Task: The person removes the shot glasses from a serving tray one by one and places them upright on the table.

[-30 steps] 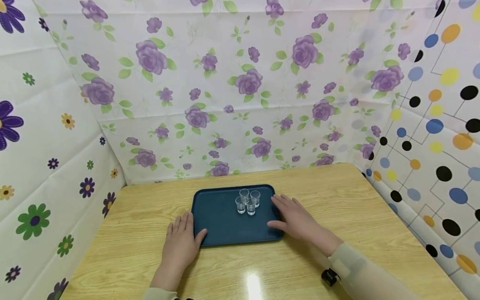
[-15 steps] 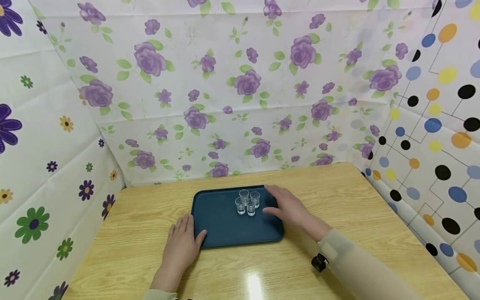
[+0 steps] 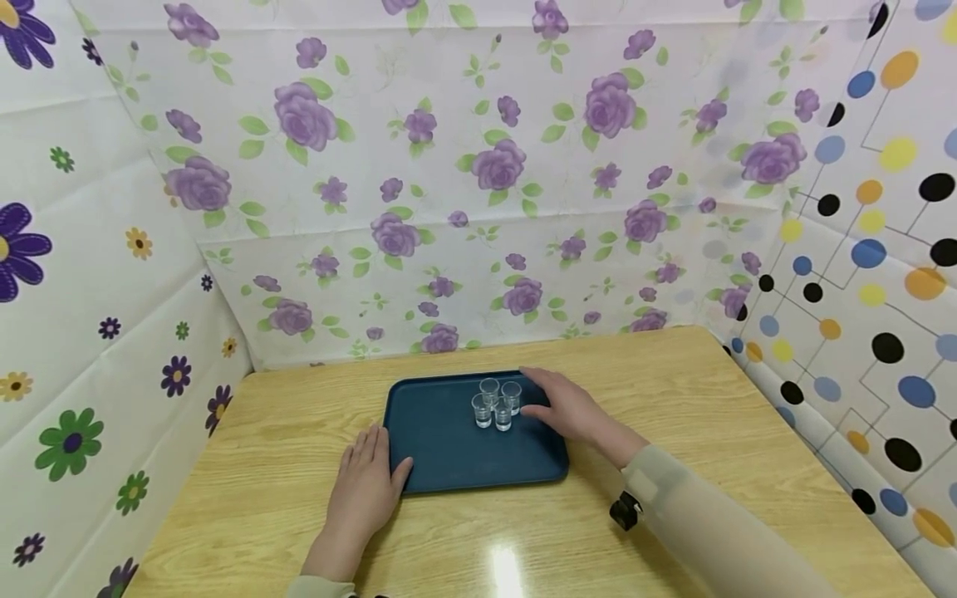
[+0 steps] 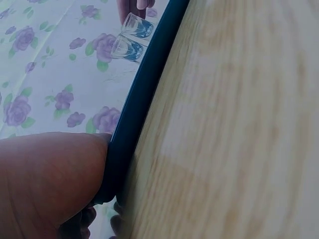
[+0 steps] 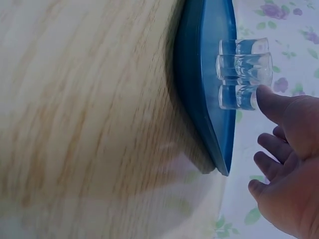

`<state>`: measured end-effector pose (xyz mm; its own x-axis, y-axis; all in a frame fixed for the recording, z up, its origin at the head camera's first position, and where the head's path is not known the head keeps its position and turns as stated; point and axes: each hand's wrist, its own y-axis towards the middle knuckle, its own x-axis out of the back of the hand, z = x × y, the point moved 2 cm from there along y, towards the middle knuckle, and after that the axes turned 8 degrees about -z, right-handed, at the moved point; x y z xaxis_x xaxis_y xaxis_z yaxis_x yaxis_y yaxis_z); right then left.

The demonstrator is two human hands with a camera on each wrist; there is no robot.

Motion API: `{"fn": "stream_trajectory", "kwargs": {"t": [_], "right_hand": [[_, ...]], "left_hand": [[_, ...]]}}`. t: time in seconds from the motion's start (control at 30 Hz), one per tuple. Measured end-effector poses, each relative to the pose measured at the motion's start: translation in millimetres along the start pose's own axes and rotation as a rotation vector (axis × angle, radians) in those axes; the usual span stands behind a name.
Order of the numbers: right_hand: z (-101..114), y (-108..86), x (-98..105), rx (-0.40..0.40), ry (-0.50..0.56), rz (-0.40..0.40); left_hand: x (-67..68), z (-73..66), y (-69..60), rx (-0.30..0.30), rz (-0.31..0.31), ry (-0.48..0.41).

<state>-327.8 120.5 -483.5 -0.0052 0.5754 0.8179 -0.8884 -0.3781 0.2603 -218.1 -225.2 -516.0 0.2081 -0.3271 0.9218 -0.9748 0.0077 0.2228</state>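
Left hand (image 3: 365, 490): I have it lying at the left side of the tray, fingers straight and together along the edge, thumb spread out over the near left corner; it touches the rim and grips nothing I can make out from above.
Right hand (image 3: 571, 407): I see it over the tray's right side, thumb and fingers well apart with a wide gap between them, nothing held. The thumb tip is at the far right glass; whether it touches, I cannot tell.
Glasses (image 3: 503, 414): four small clear ones, upright and close together on the right half of the tray, two nearer and two farther. I cannot tell whether they hold any liquid.
Tray (image 3: 429, 457): dark blue, rectangular with rounded corners, flat on the table between the two hands.
Table (image 3: 247, 482): light wood grain, with a bright reflection in front of the tray.
Sleeve (image 3: 710, 523): pale, on the right arm, a small black device (image 3: 625, 511) at its cuff.
Backdrop (image 3: 419, 274): white cloth with purple roses, behind the table.
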Motion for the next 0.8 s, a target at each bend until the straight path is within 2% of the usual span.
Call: {"fn": "stream_trajectory", "kwargs": {"t": [0.2, 0.8], "right_hand": [[0.9, 3.8, -3.8, -0.044, 0.057, 0.017], [-4.2, 13.4, -24.2, -0.129, 0.165, -0.014]], "left_hand": [[0.7, -0.6, 0.2, -0.004, -0.005, 0.006], [-5.0, 3.8, 1.7, -0.007, -0.001, 0.008]]}}
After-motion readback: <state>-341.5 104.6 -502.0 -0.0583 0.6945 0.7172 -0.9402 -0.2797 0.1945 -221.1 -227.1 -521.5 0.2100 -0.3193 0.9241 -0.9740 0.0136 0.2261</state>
